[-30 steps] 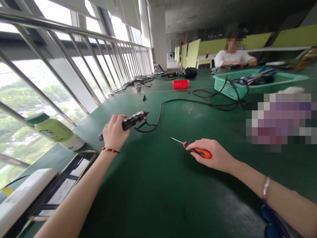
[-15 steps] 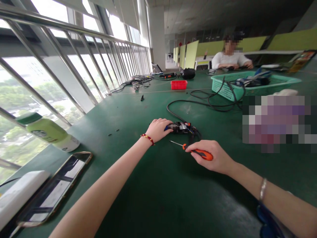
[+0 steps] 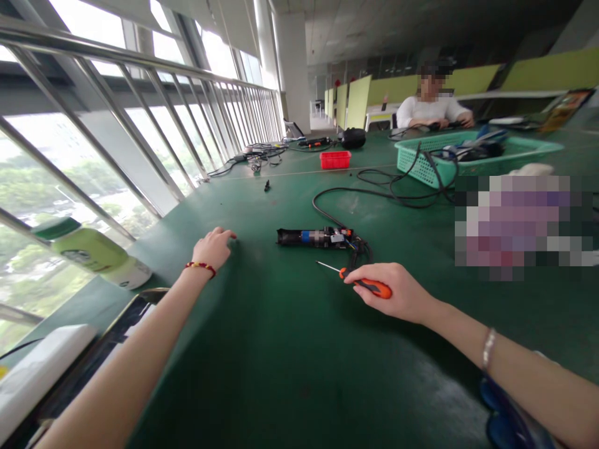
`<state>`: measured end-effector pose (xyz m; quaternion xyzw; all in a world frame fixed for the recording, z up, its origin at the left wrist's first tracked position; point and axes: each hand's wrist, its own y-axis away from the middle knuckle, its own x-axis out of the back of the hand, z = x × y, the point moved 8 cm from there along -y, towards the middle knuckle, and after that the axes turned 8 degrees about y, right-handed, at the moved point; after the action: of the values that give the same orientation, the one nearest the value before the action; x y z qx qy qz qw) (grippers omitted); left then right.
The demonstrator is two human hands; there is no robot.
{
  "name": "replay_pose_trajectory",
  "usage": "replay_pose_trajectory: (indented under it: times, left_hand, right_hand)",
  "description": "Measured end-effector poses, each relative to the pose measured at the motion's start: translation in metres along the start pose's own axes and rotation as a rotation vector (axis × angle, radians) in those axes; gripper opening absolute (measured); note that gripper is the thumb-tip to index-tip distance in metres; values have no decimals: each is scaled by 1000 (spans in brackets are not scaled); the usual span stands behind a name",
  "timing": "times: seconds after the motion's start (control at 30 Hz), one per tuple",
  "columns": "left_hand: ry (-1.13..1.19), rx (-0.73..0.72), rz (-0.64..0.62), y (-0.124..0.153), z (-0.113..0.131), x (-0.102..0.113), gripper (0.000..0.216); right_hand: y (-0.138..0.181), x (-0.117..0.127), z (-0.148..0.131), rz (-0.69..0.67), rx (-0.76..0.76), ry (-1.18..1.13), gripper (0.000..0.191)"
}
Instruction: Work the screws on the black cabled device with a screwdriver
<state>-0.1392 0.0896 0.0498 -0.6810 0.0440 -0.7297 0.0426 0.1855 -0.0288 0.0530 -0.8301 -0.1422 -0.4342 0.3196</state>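
Observation:
In my right hand is a screwdriver with an orange and black handle, its thin shaft pointing left. Just beyond its tip lies a corded electric tool, a black cylinder with a blue band; its right end is opened up, showing wires and metal parts. Nothing touches the tool now. My left hand, with a red and gold bracelet, is down at the green table to the left of the tool. Its fingers are partly spread, and it covers the spot where two tiny dark pieces lay.
A black cord runs from the tool toward a green basket of tools. Farther back are a red box and tangled cables. On the left are a bottle, a phone and a railing. A person sits opposite.
My left hand has let go of the electric tool and moved left to the two tiny dark pieces, now hidden. My right hand still holds the screwdriver in nearly the same place.

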Motion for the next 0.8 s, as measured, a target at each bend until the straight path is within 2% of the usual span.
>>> replay_pose_trajectory:
  times: [0.07,0.17,0.27,0.37,0.5,0.67,0.73,0.8]
  left_hand:
    - [18,-25,-40,4,-20,-1,49]
    - [35,-80,-67,14,-30,-2,49]
    - [34,-103,-83,29,-26,-1,48]
    - [8,-114,-63,45,-10,0,42]
    - [-95,-188,-45,69,35,-2,37]
    - [-166,-491,-53,94,125,-14,32]
    - [-202,-616,-64,99,159,-20,30]
    - [-205,-723,-65,101,187,-23,26]
  right_hand:
    - [0,0,1,-1,-1,-3,19]
    - [0,0,1,0,-4,-10,19]
    - [0,-1,1,-9,-8,-15,18]
    - [0,-2,0,-18,-14,-23,19]
    - [-1,-3,0,-21,-21,-21,19]
    - [0,-1,-3,4,18,-4,19]
    - [2,8,-9,89,79,35,16]
    - [5,24,-12,241,118,91,14]
